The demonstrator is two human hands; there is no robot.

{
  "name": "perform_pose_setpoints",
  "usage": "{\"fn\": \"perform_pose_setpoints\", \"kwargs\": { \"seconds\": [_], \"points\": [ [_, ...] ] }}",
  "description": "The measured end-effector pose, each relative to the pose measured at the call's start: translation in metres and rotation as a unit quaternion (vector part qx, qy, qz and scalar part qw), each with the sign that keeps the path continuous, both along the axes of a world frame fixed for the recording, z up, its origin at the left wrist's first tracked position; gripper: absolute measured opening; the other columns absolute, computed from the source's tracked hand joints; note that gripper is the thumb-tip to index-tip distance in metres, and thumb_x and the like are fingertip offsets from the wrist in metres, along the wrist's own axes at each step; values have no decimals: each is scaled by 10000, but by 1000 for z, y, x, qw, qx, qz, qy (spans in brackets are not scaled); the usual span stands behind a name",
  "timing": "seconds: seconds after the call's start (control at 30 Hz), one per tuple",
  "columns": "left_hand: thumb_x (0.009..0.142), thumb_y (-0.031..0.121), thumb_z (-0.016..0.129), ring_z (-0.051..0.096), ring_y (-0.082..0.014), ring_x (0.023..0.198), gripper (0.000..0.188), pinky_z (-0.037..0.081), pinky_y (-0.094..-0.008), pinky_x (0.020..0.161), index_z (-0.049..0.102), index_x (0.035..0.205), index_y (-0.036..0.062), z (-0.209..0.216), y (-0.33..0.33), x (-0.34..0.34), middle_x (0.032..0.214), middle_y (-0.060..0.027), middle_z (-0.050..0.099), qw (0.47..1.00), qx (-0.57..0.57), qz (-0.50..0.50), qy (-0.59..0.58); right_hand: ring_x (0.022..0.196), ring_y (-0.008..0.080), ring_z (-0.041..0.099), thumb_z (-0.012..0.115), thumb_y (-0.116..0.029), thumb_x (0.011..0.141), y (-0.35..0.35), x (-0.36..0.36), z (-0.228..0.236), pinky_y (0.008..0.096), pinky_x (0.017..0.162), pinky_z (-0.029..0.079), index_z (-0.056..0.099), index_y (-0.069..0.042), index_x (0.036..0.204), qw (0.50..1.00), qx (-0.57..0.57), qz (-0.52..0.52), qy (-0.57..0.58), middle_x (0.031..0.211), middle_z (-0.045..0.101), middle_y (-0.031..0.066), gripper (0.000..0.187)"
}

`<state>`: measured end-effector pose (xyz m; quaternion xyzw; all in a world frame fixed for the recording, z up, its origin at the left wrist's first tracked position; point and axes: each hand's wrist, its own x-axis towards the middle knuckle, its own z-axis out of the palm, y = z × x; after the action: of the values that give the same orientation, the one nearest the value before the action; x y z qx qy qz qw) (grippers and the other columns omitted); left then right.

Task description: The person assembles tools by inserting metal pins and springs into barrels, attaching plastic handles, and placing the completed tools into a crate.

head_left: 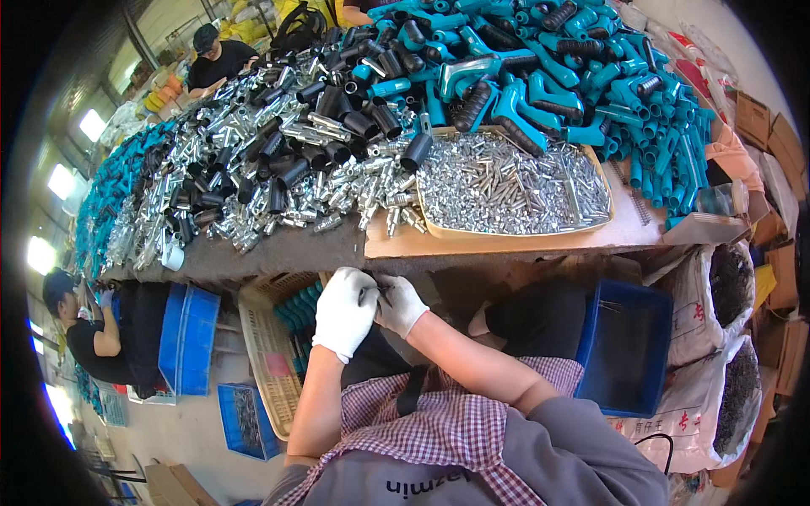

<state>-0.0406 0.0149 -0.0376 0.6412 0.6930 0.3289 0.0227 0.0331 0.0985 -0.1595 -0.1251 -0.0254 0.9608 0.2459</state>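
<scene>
Both hands wear white gloves and meet just below the table's front edge, above my lap. My left hand (344, 310) is closed, its fingers curled in, with a small dark spot showing at them. Against it, my right hand (400, 305) is closed too, with dark fingertips pressed together. Whatever sits between the fingers is too small and hidden to name. On the table ahead lie a heap of silver metal fittings (337, 181), black sleeves (291, 174) and a shallow cream tray (472, 233) full of small metal pins.
Teal pistol-shaped housings (515, 110) are heaped at the back right. A cream basket (257, 337) with teal parts stands left of my legs, a blue bin (629, 396) right of them. White sacks (675, 430) stand far right. Two people (221, 57) work at left.
</scene>
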Motion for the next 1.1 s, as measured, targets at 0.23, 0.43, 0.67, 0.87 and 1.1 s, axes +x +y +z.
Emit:
{"fn": "perform_pose_setpoints", "kwargs": {
  "seconds": [0.23,0.43,0.67,0.87,1.1],
  "points": [
    [833,110,670,644,-315,861,110,521,-389,779,670,933,63,3,28,-25,943,-134,643,995,43,79,-33,695,154,617,505,-170,1002,-10,46,28,288,615,517,625,-21,1079,991,-69,40,-104,848,636,42,206],
    [805,133,695,666,-308,865,138,524,-373,808,710,912,47,5,52,-55,931,-139,690,997,-39,57,27,657,119,574,568,-160,956,-9,216,79,260,570,446,650,8,1081,900,265,-89,-335,856,636,74,225],
    [825,142,659,679,-323,877,145,521,-384,820,707,915,39,4,84,-53,903,-162,701,992,-36,99,65,778,118,584,613,-179,915,10,458,7,262,683,467,711,-35,1074,655,195,-289,-671,862,657,12,236],
    [869,65,635,696,-267,886,150,549,-338,807,686,1006,31,-8,82,-33,1029,-144,700,986,71,63,-139,957,269,667,592,-416,959,24,572,-99,387,827,529,687,-34,1164,573,98,-265,-769,1072,701,110,444],
    [848,70,693,687,-266,849,162,555,-334,753,670,1007,55,13,45,-54,1002,-138,685,991,98,66,-68,953,379,658,534,-217,953,65,419,44,477,820,511,660,-96,1130,135,448,1,-884,1047,696,186,248]
  ]
}}
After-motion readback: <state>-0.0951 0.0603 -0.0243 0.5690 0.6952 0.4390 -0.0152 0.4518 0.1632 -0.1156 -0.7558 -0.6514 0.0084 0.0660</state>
